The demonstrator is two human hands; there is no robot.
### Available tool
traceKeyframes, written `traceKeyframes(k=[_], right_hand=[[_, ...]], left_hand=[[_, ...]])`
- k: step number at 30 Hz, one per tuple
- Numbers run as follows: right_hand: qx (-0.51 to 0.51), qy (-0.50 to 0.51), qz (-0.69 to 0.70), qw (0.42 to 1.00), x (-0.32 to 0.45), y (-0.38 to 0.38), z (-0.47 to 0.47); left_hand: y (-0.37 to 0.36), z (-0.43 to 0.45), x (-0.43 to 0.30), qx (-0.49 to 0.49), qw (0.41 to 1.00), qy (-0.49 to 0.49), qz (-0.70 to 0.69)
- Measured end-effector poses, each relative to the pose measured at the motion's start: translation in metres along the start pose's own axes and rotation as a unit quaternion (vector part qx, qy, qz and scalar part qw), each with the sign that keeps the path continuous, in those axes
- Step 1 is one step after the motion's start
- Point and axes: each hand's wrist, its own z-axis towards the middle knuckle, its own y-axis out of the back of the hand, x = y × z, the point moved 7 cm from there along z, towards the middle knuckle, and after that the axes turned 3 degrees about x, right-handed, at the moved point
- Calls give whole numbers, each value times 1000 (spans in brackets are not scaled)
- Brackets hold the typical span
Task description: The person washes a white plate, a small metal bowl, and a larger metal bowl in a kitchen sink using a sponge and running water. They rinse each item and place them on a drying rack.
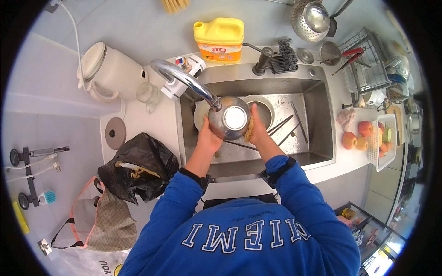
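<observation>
Under the chrome faucet [193, 81] I hold a round stainless steel bowl [221, 120], its bright base ring turned up towards me. My left hand [210, 138] grips the bowl's lower left side. With my right hand [259, 129] I press a yellow-brown scrubbing cloth [250, 129] to the bowl's right side. Behind it in the steel sink [314, 120] sits a pale-rimmed round pot or bowl [266, 103]. Another pale dish [200, 115] is partly hidden on the left. Several dark chopsticks [299, 122] and food scraps lie on the sink floor.
At the back stand a yellow detergent jug [221, 41] and a black caddy with a wire scourer [286, 51]. To the left are a cream electric appliance [114, 72], a glass jar [148, 95] and a black plastic bag [148, 165]. Apples [349, 140] and a white basket [381, 158] sit right.
</observation>
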Motion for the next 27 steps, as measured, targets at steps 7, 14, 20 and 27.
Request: traceKeyframes(k=[7, 14, 20, 27], right_hand=[[-173, 264, -478, 819, 54, -26, -55], [73, 265, -641, 717, 49, -56, -73], [145, 473, -776, 391, 38, -115, -66], [-102, 261, -566, 775, 64, -40, -13]], left_hand=[[-25, 17, 14, -2, 988, 153, 34], [-11, -20, 4, 6, 941, 257, 219], [-28, -33, 9, -24, 885, 211, 414], [-91, -41, -21, 72, 843, -64, 529]])
